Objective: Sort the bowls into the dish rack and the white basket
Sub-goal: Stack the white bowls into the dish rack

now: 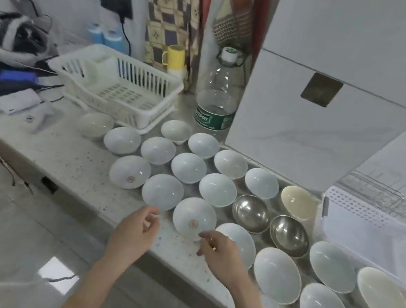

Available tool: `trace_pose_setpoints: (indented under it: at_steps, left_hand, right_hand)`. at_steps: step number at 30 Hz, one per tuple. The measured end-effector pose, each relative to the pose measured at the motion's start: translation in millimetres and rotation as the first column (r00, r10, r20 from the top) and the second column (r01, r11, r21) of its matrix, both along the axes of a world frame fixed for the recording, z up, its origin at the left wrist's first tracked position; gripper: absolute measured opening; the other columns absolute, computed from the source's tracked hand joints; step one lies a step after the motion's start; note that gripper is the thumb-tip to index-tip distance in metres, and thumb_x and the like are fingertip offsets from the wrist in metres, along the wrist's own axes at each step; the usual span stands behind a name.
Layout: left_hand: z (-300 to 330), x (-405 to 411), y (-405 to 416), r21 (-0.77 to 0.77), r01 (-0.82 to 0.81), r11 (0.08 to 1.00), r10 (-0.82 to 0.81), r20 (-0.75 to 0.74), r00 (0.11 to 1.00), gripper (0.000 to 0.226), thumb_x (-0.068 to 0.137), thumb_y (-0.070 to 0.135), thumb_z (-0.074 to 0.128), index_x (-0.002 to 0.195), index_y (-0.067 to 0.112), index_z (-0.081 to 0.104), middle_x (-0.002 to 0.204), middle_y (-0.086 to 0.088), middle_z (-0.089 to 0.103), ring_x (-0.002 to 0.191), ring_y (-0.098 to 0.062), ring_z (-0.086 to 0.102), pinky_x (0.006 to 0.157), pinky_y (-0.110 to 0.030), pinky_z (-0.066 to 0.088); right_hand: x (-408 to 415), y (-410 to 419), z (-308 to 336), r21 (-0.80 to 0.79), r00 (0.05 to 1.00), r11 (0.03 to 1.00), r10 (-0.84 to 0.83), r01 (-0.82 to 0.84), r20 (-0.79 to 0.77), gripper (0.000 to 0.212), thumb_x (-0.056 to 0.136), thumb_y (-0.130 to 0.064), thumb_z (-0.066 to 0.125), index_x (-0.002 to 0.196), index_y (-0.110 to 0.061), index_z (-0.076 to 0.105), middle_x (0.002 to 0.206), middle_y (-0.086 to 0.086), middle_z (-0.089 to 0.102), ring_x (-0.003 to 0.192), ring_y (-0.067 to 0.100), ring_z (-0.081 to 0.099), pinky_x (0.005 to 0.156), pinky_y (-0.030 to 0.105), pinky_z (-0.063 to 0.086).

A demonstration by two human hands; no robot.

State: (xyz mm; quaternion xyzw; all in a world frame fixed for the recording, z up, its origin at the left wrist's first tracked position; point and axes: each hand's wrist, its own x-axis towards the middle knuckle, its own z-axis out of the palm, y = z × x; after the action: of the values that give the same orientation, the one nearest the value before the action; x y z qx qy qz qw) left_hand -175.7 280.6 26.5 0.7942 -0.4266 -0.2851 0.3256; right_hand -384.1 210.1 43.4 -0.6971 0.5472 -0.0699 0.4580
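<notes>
Hovering: both hands, left hand [133, 232] and right hand [220, 250], loosely open, held nothing.
Bowls: nearest bowl [194, 218] sat between them on desk [68, 163], apparently next.
White basket [118, 84]: empty.

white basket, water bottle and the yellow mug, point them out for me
white basket [139, 83], head view, on its slatted right wall
water bottle [217, 99], head view, on its clear body
yellow mug [176, 57], head view, on its side

Left hand [133, 235] and right hand [220, 254] hover, fingers seemingly loose.
</notes>
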Motion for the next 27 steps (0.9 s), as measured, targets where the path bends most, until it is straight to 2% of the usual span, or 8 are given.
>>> trace_pose_setpoints:
  at_steps: [4,8,11,12,15,18,21,27]
  left_hand:
    - [-0.1,59.8,16.0,0.006,-0.073,0.997,0.074,-0.034,0.997,0.015,0.098,0.027,0.055,0.112,0.030,0.058,0.098,0.011,0.063,0.084,-0.006,0.061,0.072,-0.027,0.048]
    - [-3.0,108.2,22.4,-0.017,-0.188,0.982,0.185,-0.118,0.976,0.013,0.098,0.024,0.055,0.109,0.030,0.059,0.098,0.013,0.063,0.087,-0.005,0.060,0.067,-0.020,0.044]
    - [-8.7,143.5,20.5,0.002,-0.245,0.969,0.243,-0.127,0.962,0.015,0.099,0.025,0.055,0.113,0.028,0.058,0.097,0.011,0.061,0.085,-0.001,0.056,0.069,-0.022,0.042]
    - [-10.9,155.1,18.4,0.008,-0.252,0.968,0.251,-0.128,0.960,0.016,0.099,0.024,0.054,0.115,0.027,0.057,0.098,0.009,0.060,0.085,-0.003,0.056,0.072,-0.025,0.043]
    - [-18.2,190.3,7.6,0.030,-0.255,0.967,0.256,-0.136,0.957,0.018,0.099,0.026,0.054,0.116,0.027,0.056,0.099,0.011,0.059,0.090,-0.009,0.058,0.076,-0.028,0.045]
    - [-23.3,226.3,-10.5,0.053,-0.279,0.959,0.284,-0.223,0.933,0.018,0.098,0.028,0.054,0.116,0.029,0.056,0.103,0.012,0.059,0.093,-0.010,0.060,0.072,-0.025,0.044]
    - [-26.3,263.7,-34.5,0.076,-0.294,0.953,0.303,-0.302,0.904,0.018,0.097,0.025,0.056,0.115,0.027,0.058,0.108,0.004,0.063,0.094,-0.018,0.064,0.071,-0.026,0.046]
    - [-27.3,326.3,-77.4,0.263,-0.214,0.941,0.295,-0.321,0.900,0.032,0.096,0.027,0.055,0.127,0.022,0.055,0.105,0.006,0.064,0.084,-0.009,0.064,0.062,-0.026,0.042]
  right_hand:
    - [66.1,7.8,0.3,0.053,0.996,0.995,0.076,-0.079,0.050,0.028,0.094,-0.031,0.049,0.118,-0.029,0.064,0.077,-0.013,0.072,0.080,-0.004,0.060,0.082,0.022,0.047]
    - [121.2,10.6,0.6,0.116,0.989,0.983,0.134,-0.141,0.068,0.028,0.093,-0.024,0.049,0.115,-0.025,0.066,0.076,-0.011,0.073,0.081,-0.003,0.061,0.080,0.016,0.046]
    - [160.8,9.7,0.3,0.175,0.988,0.976,0.106,-0.126,0.115,0.028,0.093,-0.021,0.049,0.114,-0.023,0.067,0.079,-0.008,0.074,0.081,-0.002,0.060,0.089,0.025,0.049]
    - [174.4,9.0,0.4,0.209,0.985,0.971,0.083,-0.114,0.149,0.027,0.094,-0.021,0.049,0.115,-0.022,0.067,0.077,-0.009,0.074,0.074,-0.004,0.059,0.083,0.021,0.049]
    - [219.0,4.4,-3.0,0.365,0.965,0.931,-0.071,-0.027,0.252,0.023,0.094,-0.022,0.051,0.113,-0.022,0.065,0.077,-0.007,0.074,0.046,-0.003,0.048,0.048,0.012,0.038]
    - [269.6,-2.9,-11.9,0.587,0.895,0.804,-0.329,0.098,0.302,0.018,0.094,-0.027,0.056,0.110,-0.023,0.064,0.083,-0.002,0.076,0.044,0.004,0.044,0.040,0.017,0.029]
    - [322.7,-15.6,-24.8,0.725,0.794,0.672,-0.519,0.151,0.316,0.019,0.092,-0.027,0.060,0.110,-0.020,0.062,0.087,0.000,0.077,0.044,0.006,0.043,0.038,0.018,0.025]
    - [399.1,-48.4,-41.0,0.918,0.573,0.340,-0.802,0.202,0.171,0.017,0.096,-0.024,0.058,0.107,-0.012,0.058,0.104,0.007,0.070,0.050,0.010,0.045,0.030,0.016,0.025]
